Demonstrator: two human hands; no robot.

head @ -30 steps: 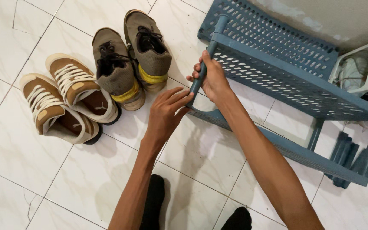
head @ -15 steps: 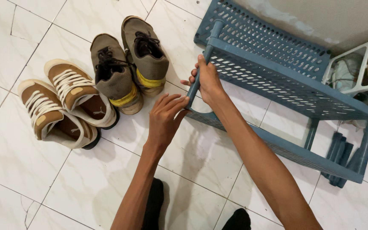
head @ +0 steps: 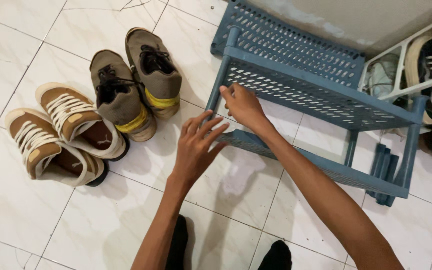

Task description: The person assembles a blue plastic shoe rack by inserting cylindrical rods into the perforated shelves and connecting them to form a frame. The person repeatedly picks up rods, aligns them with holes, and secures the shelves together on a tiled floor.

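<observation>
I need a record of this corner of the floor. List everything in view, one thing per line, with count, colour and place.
Shoe rack: one, blue perforated plastic, on the floor at upper right against the wall.
Loose rack posts: a few, blue, on the floor under the rack's right end; exact count unclear.
Olive shoes: two, olive-grey with black laces and yellow heel bands, top centre, left of the rack.
Brown shoes: two, brown and white with cream laces, at left.
White rack: one, white, far right edge, with shoes on it.
Floor: white marbled tiles.
Feet: two, in black socks, bottom centre.
Left hand: open, by the rack's front-left post.
Right hand: on the rack's upper shelf edge.
</observation>
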